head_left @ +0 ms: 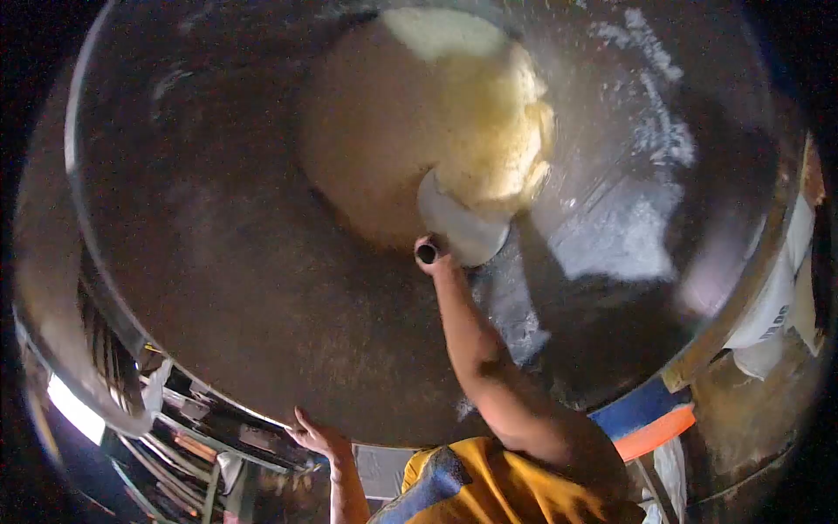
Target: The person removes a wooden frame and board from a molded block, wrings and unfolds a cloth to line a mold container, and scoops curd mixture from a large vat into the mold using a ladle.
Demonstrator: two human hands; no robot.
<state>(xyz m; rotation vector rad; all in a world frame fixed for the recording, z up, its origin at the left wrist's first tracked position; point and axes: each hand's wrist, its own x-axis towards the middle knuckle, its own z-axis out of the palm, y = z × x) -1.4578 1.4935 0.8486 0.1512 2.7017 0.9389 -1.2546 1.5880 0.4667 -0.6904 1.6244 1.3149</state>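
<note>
My right hand (434, 254) is closed round the dark, round-ended handle of a scoop. Its wide pale metal blade (463, 223) lies against the lower edge of a yellowish-brown mass (419, 122). That mass sits at the bottom of a very large dark metal pan (236, 288). At the pan's near rim, left of my body, my left hand (318, 435) rests with its fingers apart and no object in it.
White residue (624, 231) coats the pan's right wall. Outside the rim, an orange rounded object (655, 434) stands at lower right, with white sacks (772, 306) beyond. Slats and bars (175, 476) lie at lower left.
</note>
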